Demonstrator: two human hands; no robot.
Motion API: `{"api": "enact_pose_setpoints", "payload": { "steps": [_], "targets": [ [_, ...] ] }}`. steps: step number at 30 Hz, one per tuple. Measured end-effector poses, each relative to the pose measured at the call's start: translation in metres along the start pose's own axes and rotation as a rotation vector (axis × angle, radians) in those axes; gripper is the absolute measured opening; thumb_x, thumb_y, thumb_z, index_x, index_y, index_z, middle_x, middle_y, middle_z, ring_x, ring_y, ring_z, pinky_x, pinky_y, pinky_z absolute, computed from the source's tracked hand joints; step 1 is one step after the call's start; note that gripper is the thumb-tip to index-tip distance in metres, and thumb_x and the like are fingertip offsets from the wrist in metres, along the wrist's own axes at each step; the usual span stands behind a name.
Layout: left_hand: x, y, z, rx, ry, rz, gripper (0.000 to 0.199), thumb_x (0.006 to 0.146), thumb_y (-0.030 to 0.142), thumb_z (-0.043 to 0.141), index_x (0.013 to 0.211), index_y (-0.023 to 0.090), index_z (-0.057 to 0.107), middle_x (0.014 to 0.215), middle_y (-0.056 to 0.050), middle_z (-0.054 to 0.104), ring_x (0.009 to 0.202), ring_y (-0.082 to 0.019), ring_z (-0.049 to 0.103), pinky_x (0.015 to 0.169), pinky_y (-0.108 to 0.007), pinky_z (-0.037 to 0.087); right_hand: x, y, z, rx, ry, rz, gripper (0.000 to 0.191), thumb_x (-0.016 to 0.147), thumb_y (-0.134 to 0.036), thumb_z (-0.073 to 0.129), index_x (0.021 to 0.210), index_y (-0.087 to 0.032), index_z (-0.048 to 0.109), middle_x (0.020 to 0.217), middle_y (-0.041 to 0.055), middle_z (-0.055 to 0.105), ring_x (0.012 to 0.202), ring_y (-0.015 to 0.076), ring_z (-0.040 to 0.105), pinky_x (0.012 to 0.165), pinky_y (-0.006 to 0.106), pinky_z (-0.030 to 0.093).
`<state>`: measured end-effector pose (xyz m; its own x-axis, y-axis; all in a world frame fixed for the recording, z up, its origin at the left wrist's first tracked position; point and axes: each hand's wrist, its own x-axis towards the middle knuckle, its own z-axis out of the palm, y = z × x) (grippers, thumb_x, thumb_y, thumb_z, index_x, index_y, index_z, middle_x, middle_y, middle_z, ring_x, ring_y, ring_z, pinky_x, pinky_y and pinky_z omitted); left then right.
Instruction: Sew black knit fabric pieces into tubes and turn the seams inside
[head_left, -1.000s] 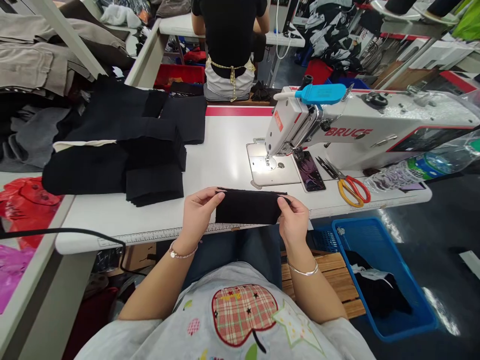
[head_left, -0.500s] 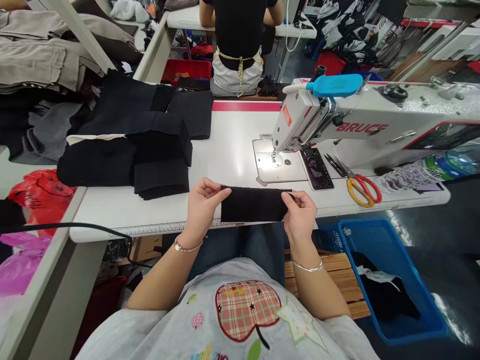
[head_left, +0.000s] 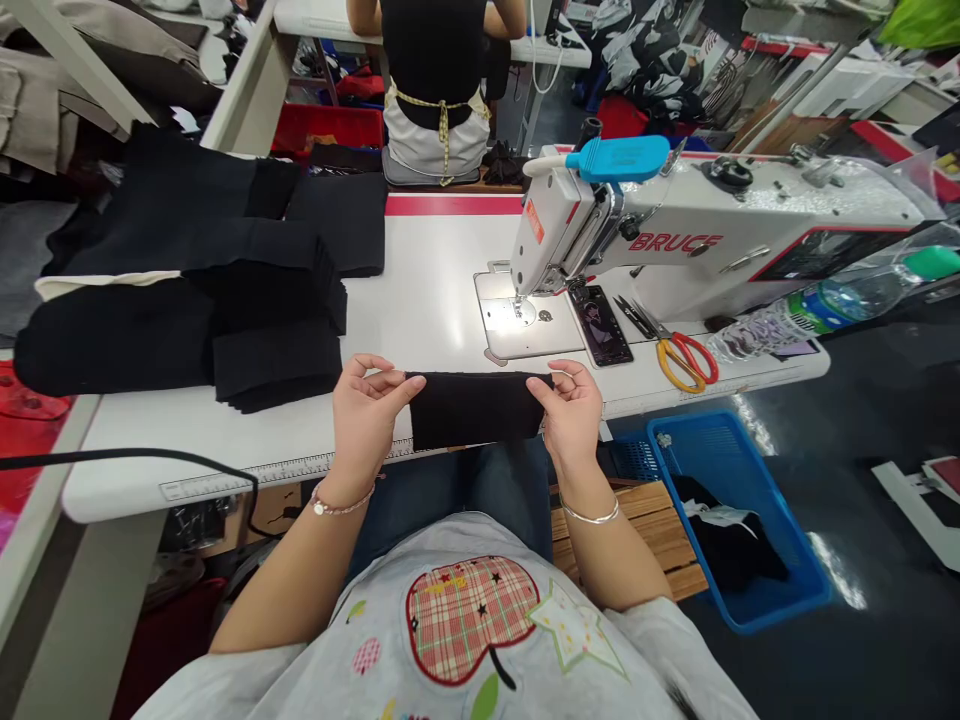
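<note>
The black cloth piece [head_left: 476, 412] is at the front edge of the white table [head_left: 416, 320], just in front of our body, with its long sides running from hand to hand. Whether its underside touches the tabletop, we cannot tell. We pinch its upper left corner between thumb and fingers of our left hand [head_left: 362, 415], and our right hand [head_left: 572, 415] grips the upper right corner the same way. The upper edge looks nearly straight between the two pinches.

To hold it well, we judge that both hands should pull evenly and lightly, since a harder pull on one side could skew the edge or stretch the fabric. Small pinches right at the corners leave the edge in sight, and level wrists should help prevent a twist. Dark layers are hard to tell apart, so we do well to feel with our fingertips whether they lie flush.

Beyond the cloth, the metal needle plate [head_left: 529, 320] lies under the head of the sewing machine [head_left: 652, 215]. The phone [head_left: 602, 325] is beside the plate, and the scissors [head_left: 699, 362] are farther right. The black fabric stack [head_left: 277, 360] is near our left hand.
</note>
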<state>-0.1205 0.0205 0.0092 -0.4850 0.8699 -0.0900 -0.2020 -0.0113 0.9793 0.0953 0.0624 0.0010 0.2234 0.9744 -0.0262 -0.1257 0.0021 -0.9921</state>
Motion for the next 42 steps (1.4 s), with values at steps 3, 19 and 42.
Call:
{"api": "enact_pose_setpoints", "payload": {
  "steps": [3, 19, 42],
  "targets": [
    [0.001, -0.001, -0.001, -0.002, 0.009, 0.01, 0.042, 0.058, 0.024, 0.084, 0.082, 0.02, 0.05, 0.067, 0.005, 0.061, 0.062, -0.008, 0.059, 0.063, -0.021, 0.048, 0.002, -0.001, 0.0, 0.012, -0.017, 0.018, 0.039, 0.054, -0.035, 0.085, 0.084, -0.022, 0.062, 0.061, -0.0076, 0.051, 0.057, 0.0094, 0.046, 0.059, 0.026, 0.045],
    [0.042, 0.014, 0.012, 0.24, 0.011, 0.27, 0.032, 0.066, 0.024, 0.077, 0.077, 0.021, 0.048, 0.075, 0.002, 0.062, 0.073, -0.012, 0.063, 0.075, -0.026, 0.051, -0.005, 0.003, 0.003, -0.075, -0.228, 0.077, 0.032, 0.057, -0.036, 0.084, 0.076, -0.022, 0.062, 0.059, -0.0073, 0.051, 0.054, 0.0105, 0.048, 0.056, 0.025, 0.043],
    [-0.021, -0.045, 0.039, 1.18, -0.614, 0.873, 0.017, 0.092, 0.024, 0.055, 0.095, 0.012, 0.067, 0.104, -0.011, 0.071, 0.11, -0.03, 0.064, 0.094, -0.044, 0.055, -0.019, 0.039, -0.037, -0.943, -0.394, -0.841, 0.015, 0.092, -0.023, 0.058, 0.102, -0.017, 0.069, 0.106, 0.01, 0.07, 0.1, 0.0248, 0.059, 0.085, 0.04, 0.048]
  ]
}}
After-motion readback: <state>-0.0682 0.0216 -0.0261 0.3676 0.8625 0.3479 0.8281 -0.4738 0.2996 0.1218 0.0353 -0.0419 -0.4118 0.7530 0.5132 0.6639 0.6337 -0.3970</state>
